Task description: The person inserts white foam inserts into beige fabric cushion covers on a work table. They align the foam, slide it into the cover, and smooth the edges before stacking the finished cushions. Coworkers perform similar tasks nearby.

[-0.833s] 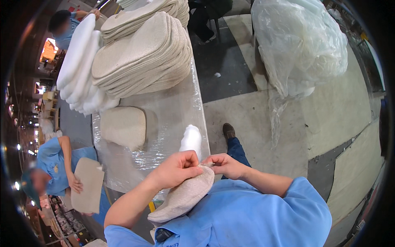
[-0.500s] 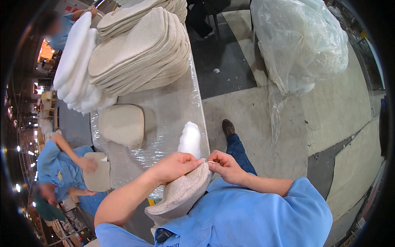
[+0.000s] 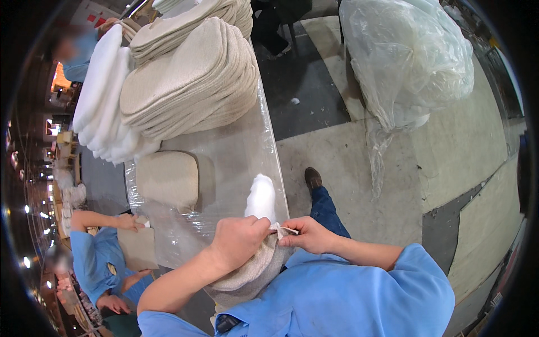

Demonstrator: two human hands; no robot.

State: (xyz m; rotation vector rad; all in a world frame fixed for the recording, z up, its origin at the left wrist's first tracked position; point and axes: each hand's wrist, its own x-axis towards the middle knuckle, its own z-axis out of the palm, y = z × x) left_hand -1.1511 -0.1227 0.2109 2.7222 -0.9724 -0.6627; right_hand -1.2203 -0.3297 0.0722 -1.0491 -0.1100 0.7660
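Note:
A beige fabric cover (image 3: pixel 250 274), bulky like a cushion cover, rests against my body at the table's edge. At its upper end my left hand (image 3: pixel 240 240) pinches the fabric edge with curled fingers. Close beside it, my right hand (image 3: pixel 306 235) grips a light flap of the same edge between thumb and fingers. A white piece of padding (image 3: pixel 261 196) shows just beyond my hands; whether it joins the cover is hidden. Left of it, a finished-looking beige cushion (image 3: pixel 167 178) lies flat on the table (image 3: pixel 230 151).
Stacked beige covers (image 3: pixel 191 84) and white padding sheets (image 3: pixel 101 95) stand at the table's far end. On the left a co-worker (image 3: pixel 98 255) holds a beige piece (image 3: pixel 138 247); another person is farther back. A large clear plastic bag (image 3: pixel 410 62) sits on the floor at right.
My hands have worked along the cover's edge, and a larger light flap now shows at my right fingers. The co-worker on the left has leaned and shifted a hand to the piece's top.

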